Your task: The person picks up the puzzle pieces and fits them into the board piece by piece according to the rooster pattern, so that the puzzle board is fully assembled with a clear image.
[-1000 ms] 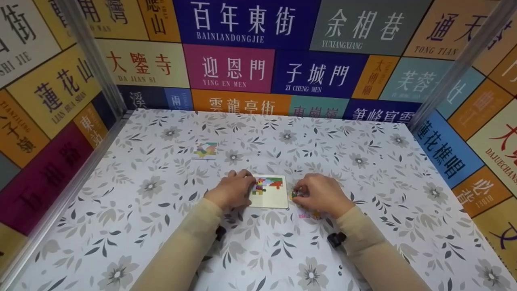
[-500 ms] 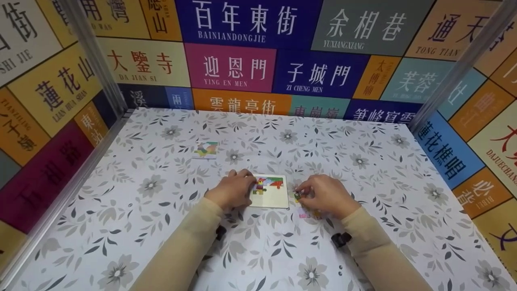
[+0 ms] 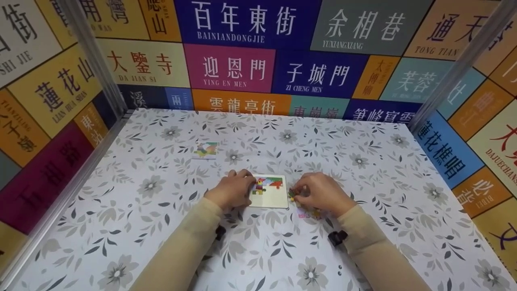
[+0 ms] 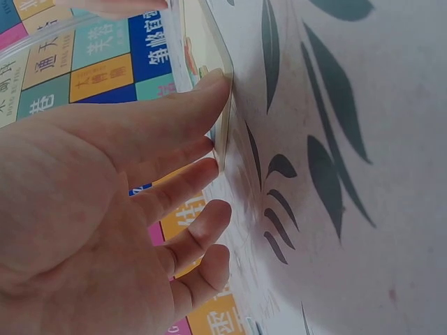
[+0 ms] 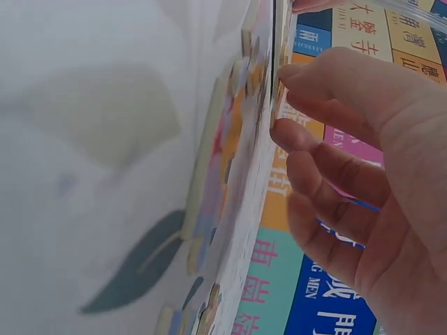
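A pale jigsaw board (image 3: 275,200) lies mid-table, with joined colourful pieces (image 3: 267,182) along its top and left parts. My left hand (image 3: 231,190) grips the board at its left side; in the left wrist view the thumb lies on the board's edge (image 4: 222,132) and the other fingers are loosely bent. Just off the board's right edge, my right hand (image 3: 323,193) pinches a small puzzle piece (image 3: 291,197) between thumb and forefinger. Loose puzzle pieces (image 3: 306,213) lie below that hand, partly hidden by it; the right wrist view shows several pieces (image 5: 215,157) edge-on.
A square colourful picture card (image 3: 205,150) lies farther back on the left. White floral cloth (image 3: 258,250) covers the table. Panels with printed street names (image 3: 238,66) stand behind and at both sides, with clear corner strips (image 3: 456,68).
My right hand shifts slightly right, then back left, bringing the pinched puzzle piece close to the board's right edge. My left hand and the board stay in place.
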Demonstrator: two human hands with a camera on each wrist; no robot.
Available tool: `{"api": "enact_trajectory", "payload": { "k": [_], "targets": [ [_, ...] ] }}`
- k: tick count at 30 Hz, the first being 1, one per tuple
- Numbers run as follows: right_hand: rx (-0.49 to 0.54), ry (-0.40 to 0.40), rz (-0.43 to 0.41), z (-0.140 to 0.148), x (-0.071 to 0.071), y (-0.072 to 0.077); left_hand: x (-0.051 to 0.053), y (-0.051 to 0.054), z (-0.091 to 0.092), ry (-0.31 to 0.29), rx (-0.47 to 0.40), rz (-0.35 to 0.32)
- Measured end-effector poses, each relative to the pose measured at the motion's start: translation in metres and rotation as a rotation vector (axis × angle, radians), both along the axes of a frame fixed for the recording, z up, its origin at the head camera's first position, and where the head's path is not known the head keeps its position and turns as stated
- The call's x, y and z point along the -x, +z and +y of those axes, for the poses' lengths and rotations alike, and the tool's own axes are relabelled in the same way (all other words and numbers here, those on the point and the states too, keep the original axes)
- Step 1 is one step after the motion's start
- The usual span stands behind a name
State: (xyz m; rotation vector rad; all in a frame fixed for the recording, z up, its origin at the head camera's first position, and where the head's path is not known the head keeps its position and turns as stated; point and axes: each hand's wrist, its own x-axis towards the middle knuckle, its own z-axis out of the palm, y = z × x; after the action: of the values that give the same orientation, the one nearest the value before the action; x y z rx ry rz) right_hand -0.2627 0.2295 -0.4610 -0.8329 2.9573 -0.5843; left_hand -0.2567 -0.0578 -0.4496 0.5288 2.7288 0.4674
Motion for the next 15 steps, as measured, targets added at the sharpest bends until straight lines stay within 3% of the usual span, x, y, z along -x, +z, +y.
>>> {"api": "enact_trajectory", "payload": {
  "k": [7,15],
  "targets": [
    [0.010,0.034,0.068,-0.011,0.001,0.002,0.001,0.000,-0.002,-0.079,0.037,0.103],
    [0.024,0.065,0.090,-0.020,0.002,0.003,-0.001,0.002,0.001,-0.049,0.033,0.065]
  ]
}}
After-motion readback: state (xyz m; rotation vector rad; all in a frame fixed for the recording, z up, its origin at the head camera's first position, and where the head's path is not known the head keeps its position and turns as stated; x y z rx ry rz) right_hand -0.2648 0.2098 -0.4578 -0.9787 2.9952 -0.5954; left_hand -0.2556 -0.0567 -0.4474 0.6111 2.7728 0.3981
